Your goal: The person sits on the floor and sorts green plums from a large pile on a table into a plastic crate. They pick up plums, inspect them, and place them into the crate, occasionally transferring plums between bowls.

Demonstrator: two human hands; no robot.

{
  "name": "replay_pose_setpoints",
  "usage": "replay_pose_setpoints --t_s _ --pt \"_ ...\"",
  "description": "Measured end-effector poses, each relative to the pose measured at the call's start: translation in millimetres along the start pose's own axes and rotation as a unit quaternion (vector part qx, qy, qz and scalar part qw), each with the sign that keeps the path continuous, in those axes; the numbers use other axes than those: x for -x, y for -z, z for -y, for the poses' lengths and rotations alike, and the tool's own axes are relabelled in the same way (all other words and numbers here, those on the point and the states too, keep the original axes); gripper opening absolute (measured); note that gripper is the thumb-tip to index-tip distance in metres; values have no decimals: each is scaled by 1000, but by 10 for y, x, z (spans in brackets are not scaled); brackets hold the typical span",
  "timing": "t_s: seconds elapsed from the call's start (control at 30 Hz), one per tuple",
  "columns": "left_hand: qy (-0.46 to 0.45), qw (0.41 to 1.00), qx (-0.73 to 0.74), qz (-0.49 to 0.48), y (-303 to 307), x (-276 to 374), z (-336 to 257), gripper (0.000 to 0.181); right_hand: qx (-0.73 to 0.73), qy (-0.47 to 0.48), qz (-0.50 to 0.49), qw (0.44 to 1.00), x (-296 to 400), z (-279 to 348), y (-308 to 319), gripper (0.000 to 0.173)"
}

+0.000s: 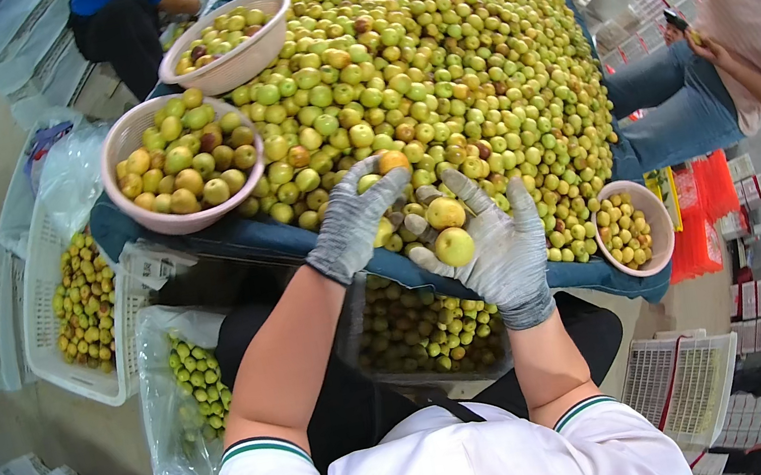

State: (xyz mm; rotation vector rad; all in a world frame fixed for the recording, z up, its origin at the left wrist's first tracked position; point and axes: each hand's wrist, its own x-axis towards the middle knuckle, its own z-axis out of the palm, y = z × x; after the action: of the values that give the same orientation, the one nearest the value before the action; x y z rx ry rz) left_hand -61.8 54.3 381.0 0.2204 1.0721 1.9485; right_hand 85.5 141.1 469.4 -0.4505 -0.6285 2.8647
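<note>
A broad heap of green and yellow jujube-like fruits (pixel 412 66) covers the table before me. My left hand (pixel 360 218), in a grey knit glove, is at the heap's near edge, its thumb and fingers around a reddish fruit (pixel 393 161), with a greener one beside it. My right hand (pixel 494 241), also gloved, lies palm up with fingers spread; two yellow-green fruits (pixel 454 247) rest on it. The left hand's lower fingertips are partly hidden among fruits between the hands. A pink plastic basket (pixel 193 222) of fruits stands to the left of my hands.
Another basket (pixel 232 73) lies behind it, and a small one (pixel 663 220) at the right corner. Below are a white crate (pixel 37 348), a plastic-lined crate (pixel 163 425) and a bin (pixel 441 376) between my knees, all holding fruits. People are at the far left and right.
</note>
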Motion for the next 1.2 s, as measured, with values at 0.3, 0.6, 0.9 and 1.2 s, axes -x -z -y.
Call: replay_pose_setpoints --t_s 0.3,0.6,0.9,1.2 --pt "-34 909 412 42 121 173 283 50 71 -147 68 984 -329 -788 -645 68" --pt "-13 998 2 65 26 -98 166 47 322 78 266 905 -1457 -2415 -1573 24" --pt "18 994 21 -101 -2 -24 -275 39 591 234 217 741 -429 -616 -290 17" --pt "73 924 -281 248 -211 119 101 50 895 201 -55 394 -1442 892 1016 49"
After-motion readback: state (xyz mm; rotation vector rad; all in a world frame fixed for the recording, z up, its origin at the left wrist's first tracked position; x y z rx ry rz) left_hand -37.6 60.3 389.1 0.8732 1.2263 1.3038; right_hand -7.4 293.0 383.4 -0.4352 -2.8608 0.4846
